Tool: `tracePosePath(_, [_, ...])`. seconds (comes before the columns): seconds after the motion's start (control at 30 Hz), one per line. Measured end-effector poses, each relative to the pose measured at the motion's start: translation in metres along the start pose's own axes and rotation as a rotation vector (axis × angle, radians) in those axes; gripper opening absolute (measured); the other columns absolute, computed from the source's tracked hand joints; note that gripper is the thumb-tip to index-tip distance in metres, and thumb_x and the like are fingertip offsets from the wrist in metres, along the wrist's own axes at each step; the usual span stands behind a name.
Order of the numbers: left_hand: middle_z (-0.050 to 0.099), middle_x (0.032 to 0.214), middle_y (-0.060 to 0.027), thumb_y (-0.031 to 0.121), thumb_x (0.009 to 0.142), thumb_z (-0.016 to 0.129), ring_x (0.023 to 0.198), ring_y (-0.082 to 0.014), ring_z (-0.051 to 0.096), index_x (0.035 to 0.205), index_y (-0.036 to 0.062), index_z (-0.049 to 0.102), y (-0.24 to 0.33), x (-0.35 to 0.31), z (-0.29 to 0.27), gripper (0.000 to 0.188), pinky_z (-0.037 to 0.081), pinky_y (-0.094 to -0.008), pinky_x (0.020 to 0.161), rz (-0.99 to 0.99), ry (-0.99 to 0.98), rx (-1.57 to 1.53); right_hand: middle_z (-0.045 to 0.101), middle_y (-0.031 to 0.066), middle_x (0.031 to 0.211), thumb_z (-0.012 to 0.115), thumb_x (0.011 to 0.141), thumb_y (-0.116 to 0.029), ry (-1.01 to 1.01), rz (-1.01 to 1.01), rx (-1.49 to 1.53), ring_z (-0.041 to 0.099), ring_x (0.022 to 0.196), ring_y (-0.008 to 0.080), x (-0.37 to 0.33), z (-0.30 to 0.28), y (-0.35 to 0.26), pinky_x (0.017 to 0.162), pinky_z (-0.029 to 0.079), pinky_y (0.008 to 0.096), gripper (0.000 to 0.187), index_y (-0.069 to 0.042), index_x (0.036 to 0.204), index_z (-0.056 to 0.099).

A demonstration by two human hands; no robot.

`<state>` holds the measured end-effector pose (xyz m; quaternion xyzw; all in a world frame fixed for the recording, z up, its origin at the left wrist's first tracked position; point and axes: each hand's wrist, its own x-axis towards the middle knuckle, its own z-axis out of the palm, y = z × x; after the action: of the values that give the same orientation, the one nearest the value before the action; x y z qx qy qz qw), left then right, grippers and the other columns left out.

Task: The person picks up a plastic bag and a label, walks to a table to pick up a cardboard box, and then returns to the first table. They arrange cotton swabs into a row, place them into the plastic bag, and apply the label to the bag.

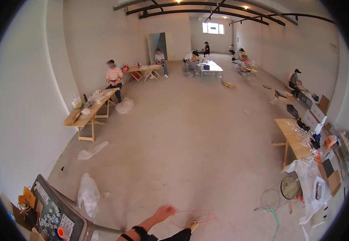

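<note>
My left hand reaches out from the lower edge, with a black band around the arm. Its fingers are small and blurred, so whether they are closed does not show. A thin red cord lies in a loose loop on the floor just right of the hand; I cannot tell whether the fingers touch it. Beside that loop, my foot in a tan shoe steps forward on the concrete. My right hand is out of view.
At lower left stands a dark table with small white pieces and an orange ring. A plastic bag lies nearby. To the right are a green strap, a round dark-rimmed disc and a cluttered table. Several people sit at tables farther off.
</note>
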<state>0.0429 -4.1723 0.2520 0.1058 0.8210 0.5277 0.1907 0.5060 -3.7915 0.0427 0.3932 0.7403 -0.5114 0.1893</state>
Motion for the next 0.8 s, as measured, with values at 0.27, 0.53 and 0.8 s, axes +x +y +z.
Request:
tracePosePath(0.27, [0.049, 0.108, -0.0101, 0.026, 0.100, 0.042, 0.089, -0.0198, 0.054, 0.092, 0.0088, 0.051, 0.339, 0.098, -0.016, 0.021, 0.043, -0.0342, 0.079, 0.906, -0.708, -1.197, 0.063, 0.0111, 0.081, 0.054, 0.086, -0.014, 0.186, 0.229, 0.312, 0.068, 0.066, 0.0221, 0.054, -0.085, -0.065, 0.053, 0.056, 0.0340, 0.017, 0.000, 0.089, 0.062])
tracePosePath(0.53, [0.053, 0.112, -0.0086, 0.039, 0.095, 0.054, 0.087, -0.0180, 0.064, 0.106, 0.0082, 0.058, 0.429, 0.153, 0.008, 0.033, 0.051, -0.0263, 0.070, 1.113, -1.260, -1.766, 0.065, 0.0127, 0.084, 0.051, 0.091, -0.018, 0.287, 0.084, 0.427, 0.066, 0.064, 0.0225, 0.104, -0.114, -0.167, 0.054, 0.057, 0.0362, 0.022, 0.001, 0.088, 0.063])
tracePosePath(0.8, [0.046, 0.114, -0.0108, 0.037, 0.096, 0.052, 0.089, -0.0198, 0.063, 0.102, 0.0097, 0.056, 0.470, 0.186, 0.112, 0.029, 0.048, -0.0259, 0.070, 1.126, -1.158, -1.937, 0.064, 0.0136, 0.089, 0.051, 0.092, -0.015, 0.322, 0.183, 0.404, 0.066, 0.067, 0.0244, 0.133, -0.202, -0.140, 0.059, 0.058, 0.0377, 0.020, 0.002, 0.091, 0.062])
